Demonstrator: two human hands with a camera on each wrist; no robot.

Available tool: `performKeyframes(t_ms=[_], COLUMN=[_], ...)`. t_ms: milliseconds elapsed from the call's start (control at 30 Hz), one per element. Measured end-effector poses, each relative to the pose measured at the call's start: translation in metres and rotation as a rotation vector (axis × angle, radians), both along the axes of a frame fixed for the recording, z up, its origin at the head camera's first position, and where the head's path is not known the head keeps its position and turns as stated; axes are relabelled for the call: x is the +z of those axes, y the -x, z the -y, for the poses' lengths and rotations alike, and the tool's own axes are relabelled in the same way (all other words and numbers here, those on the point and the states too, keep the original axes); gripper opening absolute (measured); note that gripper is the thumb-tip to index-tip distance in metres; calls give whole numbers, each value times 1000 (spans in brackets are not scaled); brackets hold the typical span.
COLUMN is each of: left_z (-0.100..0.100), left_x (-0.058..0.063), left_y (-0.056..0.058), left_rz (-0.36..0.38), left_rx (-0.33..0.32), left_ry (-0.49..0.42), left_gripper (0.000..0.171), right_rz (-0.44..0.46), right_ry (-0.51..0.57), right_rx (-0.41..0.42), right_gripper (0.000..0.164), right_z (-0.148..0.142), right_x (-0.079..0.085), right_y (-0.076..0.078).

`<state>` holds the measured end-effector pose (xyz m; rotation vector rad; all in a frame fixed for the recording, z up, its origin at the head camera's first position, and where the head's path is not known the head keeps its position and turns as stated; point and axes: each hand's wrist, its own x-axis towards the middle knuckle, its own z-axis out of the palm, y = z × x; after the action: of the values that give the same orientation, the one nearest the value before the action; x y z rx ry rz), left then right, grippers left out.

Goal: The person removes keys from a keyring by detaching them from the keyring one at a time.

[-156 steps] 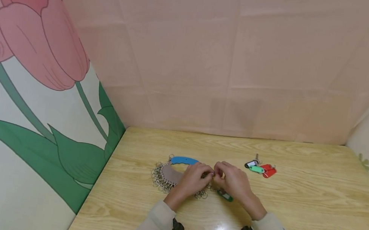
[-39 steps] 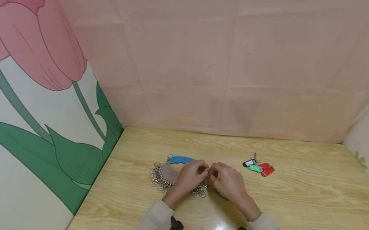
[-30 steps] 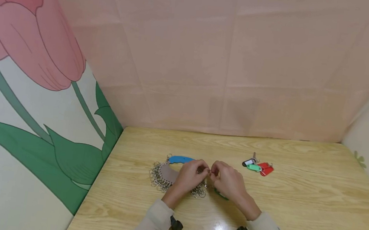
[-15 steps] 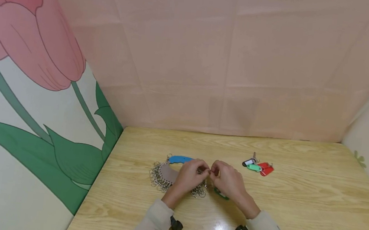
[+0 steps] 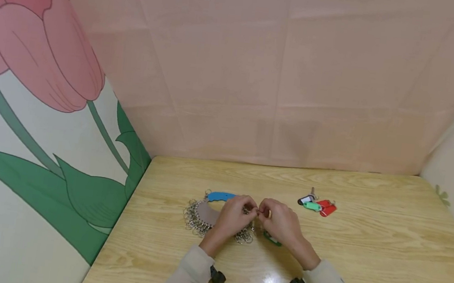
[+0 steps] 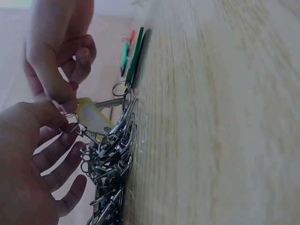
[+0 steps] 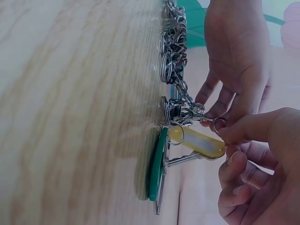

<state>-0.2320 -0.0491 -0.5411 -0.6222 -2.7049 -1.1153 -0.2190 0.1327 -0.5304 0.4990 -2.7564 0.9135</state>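
Note:
A grey, fan-shaped key holder [image 5: 208,212] with a blue handle [image 5: 220,197] lies on the table, metal clasps and split rings [image 5: 196,222] hanging round its curved edge. My left hand [image 5: 232,217] is over its right end and pinches one small split ring [image 6: 70,123] between thumb and finger. Close against it, my right hand [image 5: 283,221] pinches the end of a yellow key tag [image 7: 199,142] beside that ring. Whether the tag's own loop is threaded on the ring is hidden by fingertips. A silver key [image 7: 185,158] hangs by the tag.
A dark green key tag [image 5: 272,238] lies under my right hand, next to the holder. Further back right lie a black-edged tag [image 5: 306,199] with a key, a light green tag [image 5: 312,206] and red tags [image 5: 328,208]. Walls stand behind the table and at both sides.
Both hands stay together at the holder's right end, with only small finger shifts. Compared with five seconds ago, they sit slightly further left in the view. The loose tags stay put.

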Motion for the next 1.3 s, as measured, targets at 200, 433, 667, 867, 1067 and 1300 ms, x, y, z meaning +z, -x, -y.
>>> performKeyframes(t_ms=[200,433,667,867,1067,1300], left_z=[0,0,0,0,0,1], left_x=[1,1,0,-1,-1,1], left_y=[0,1,1,2,1,0], left_rz=[-17,-11,-17,-22,-30,-49], left_rx=[29,23,24,18,-7,-27], left_ry=[25,11,14,18,16,7], left_gripper=[6,7,6,6,5,6], right_rz=[-9,4,6,11,27,18], right_ry=[3,8,5,-6,-4,-15], right_rx=[20,14,0,-14,-17,-17], right_gripper=[15,14,12,12,12,12], right_z=[0,-1,0,0,0,0], right_x=[3,3,1,1,3,2], right_y=[-2,-2,-2,-1,-1,0])
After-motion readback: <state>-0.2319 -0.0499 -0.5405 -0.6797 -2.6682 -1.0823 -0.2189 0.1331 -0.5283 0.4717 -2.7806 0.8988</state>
